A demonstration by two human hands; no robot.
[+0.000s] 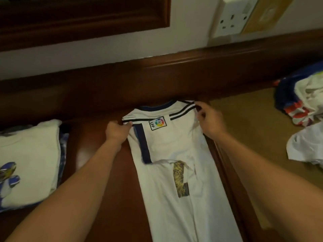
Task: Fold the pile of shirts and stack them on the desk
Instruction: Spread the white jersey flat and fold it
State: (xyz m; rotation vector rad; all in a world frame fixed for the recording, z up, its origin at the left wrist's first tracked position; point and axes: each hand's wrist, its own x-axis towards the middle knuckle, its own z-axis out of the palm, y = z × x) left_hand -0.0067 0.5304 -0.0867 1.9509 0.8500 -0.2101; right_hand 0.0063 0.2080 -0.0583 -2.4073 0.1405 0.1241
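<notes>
A white football shirt (173, 142) with navy trim and an LFP patch lies lengthwise on the dark wooden desk (97, 130), its sides folded inward into a long strip. My left hand (118, 131) pinches its left shoulder corner. At the right shoulder, by the black stripes, my right hand (208, 119) grips the cloth. A stack of folded shirts (29, 159) sits at the desk's left, a white one on top. An unfolded pile of shirts (304, 109) lies at the far right.
The desk backs onto a raised wooden ledge (174, 79) under a white wall with a power socket (232, 18). Right of the desk lies a tan surface (250, 130) holding the loose pile and a crumpled white garment (307, 147). A dark frame (83, 16) hangs upper left.
</notes>
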